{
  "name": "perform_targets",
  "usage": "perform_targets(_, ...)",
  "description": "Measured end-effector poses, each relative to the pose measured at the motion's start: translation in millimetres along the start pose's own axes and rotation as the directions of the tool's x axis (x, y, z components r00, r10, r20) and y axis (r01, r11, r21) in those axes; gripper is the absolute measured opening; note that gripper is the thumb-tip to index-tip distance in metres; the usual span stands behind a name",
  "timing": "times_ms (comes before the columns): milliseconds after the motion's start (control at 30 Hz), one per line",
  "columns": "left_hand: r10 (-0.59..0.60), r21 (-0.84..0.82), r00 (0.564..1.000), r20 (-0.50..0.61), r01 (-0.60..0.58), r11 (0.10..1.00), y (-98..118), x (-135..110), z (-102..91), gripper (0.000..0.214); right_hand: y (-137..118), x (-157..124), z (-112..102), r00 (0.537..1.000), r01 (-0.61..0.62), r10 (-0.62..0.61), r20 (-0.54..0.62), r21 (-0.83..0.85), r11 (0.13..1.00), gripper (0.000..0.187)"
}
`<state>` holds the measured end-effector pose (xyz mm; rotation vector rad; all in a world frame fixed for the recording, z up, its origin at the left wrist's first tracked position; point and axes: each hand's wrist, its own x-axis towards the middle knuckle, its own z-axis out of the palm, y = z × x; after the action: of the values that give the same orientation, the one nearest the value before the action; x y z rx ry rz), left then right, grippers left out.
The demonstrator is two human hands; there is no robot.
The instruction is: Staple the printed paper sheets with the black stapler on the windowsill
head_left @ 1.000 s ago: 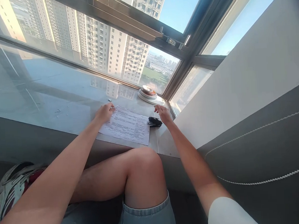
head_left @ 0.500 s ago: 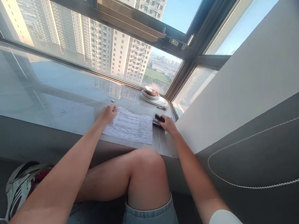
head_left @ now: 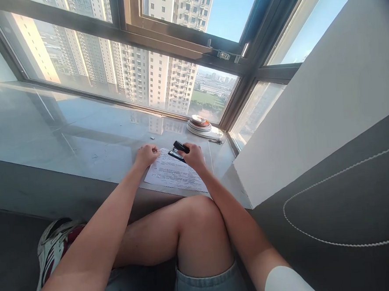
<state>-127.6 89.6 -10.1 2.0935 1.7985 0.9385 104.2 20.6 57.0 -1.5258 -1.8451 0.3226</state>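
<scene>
Printed sheets of paper [head_left: 173, 175] lie on the glossy window sill [head_left: 93, 156] in front of my knee. My left hand [head_left: 147, 155] pinches the upper left corner of the paper. In my right hand [head_left: 194, 156] is a black stapler [head_left: 180, 147], held above the top part of the sheet and pointing left toward that corner. Whether the stapler touches the paper, I cannot tell. A small light-coloured piece [head_left: 152, 138] rests on the sill just beyond my left hand.
A stack of round plate-like discs [head_left: 199, 126] stands in the sill's far right corner, with a small dark tangled item [head_left: 215, 141] beside it. A white wall [head_left: 298, 113] bounds the right side, where a bead cord [head_left: 305, 231] hangs. The window [head_left: 131, 74] runs behind.
My right hand has lifted the stapler from the sill right of the paper and carried it left over the sheet. My left hand still holds the corner. The view has shifted slightly.
</scene>
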Motion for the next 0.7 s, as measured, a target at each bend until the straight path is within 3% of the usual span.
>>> perform_targets(200,-0.048,0.036,0.999,0.018,0.047,0.998,-1.2,3.9,2.6,0.019,27.3,-1.1,24.2,0.988,0.125,-0.13,0.085,0.055,0.991,0.027)
perform_targets(267,-0.061,0.05,0.998,0.016,0.06,0.997,-0.8,5.0,3.0,0.019,36.5,-0.4,26.6,0.988,0.134,-0.14,0.057,0.095,0.986,0.031)
perform_targets(400,-0.06,0.038,0.998,0.019,0.06,0.997,-1.1,4.6,3.0,0.02,54.2,4.0,29.8,0.992,-0.065,0.078,-0.095,0.141,0.988,0.054)
perform_targets(467,-0.059,0.019,0.998,0.033,0.058,0.998,-1.1,3.3,1.4,0.019,61.2,5.6,31.4,0.985,-0.137,0.146,-0.088,0.1,0.986,0.051)
perform_targets(533,-0.051,-0.015,0.998,0.029,0.052,0.999,0.4,1.5,-1.8,0.019,65.2,6.0,32.7,0.991,-0.122,0.125,-0.054,0.055,0.991,0.042)
perform_targets(700,-0.025,-0.345,0.981,-0.192,-0.044,0.937,11.9,-4.2,-13.9,0.034,67.4,4.5,35.7,0.993,-0.093,0.099,-0.063,0.092,0.991,0.035)
